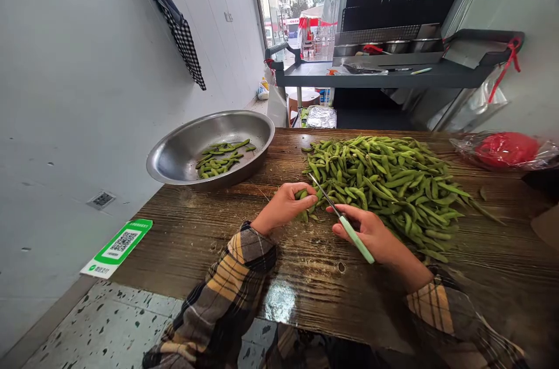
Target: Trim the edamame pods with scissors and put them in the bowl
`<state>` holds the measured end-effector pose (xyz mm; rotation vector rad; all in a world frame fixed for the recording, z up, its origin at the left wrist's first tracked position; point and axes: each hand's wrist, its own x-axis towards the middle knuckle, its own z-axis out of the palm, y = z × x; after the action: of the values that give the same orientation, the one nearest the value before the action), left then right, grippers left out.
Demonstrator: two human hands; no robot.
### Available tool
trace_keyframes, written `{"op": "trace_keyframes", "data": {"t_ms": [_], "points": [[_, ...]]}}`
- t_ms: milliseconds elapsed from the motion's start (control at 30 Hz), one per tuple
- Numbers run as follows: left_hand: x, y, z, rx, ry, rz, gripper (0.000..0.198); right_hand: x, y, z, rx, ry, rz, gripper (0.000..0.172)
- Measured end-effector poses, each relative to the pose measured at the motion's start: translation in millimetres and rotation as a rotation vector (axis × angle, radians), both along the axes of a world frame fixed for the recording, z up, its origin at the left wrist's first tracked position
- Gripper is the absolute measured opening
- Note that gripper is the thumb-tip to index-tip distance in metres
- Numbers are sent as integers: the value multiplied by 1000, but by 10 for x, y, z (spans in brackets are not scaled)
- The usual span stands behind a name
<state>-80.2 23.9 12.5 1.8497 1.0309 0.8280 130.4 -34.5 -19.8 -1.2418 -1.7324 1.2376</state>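
My left hand [283, 206] is closed around a green soybean pod [302, 195] near the middle of the dark wooden table [183, 235]. My right hand [371, 235] grips scissors [345, 222] with a pale green handle; the blades point up-left toward the pod in my left hand. A large heap of green pods [388, 183] lies just beyond and right of both hands. A round metal basin [209, 148] at the table's far left corner holds a small layer of pods [220, 158].
A red item in a clear plastic bag [506, 151] lies at the table's right edge. A white wall runs along the left, with a green QR sticker [117, 247] low on it. Behind the table stands a dark cart [371, 72] with metal trays.
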Motion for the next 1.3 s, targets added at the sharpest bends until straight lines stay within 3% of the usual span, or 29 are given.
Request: {"op": "trace_keyframes", "data": {"t_ms": [233,433,700,967,1300], "points": [[38,-9,-15,-104,-63,3,22,-3,7,3,5,-20,-1,46],[64,-17,-80,-395,-467,116,24,-6,17,-28,-149,81,-63,60],[100,-26,-46,-441,-761,289,30,-50,-13,-30,-99,136,-42,53],[197,-96,-57,-462,-816,299,31,-74,-49,20,-8,67,-31,53],[323,-195,-97,-404,-692,236,22,-53,-22,-26,-19,43,-16,53]]}}
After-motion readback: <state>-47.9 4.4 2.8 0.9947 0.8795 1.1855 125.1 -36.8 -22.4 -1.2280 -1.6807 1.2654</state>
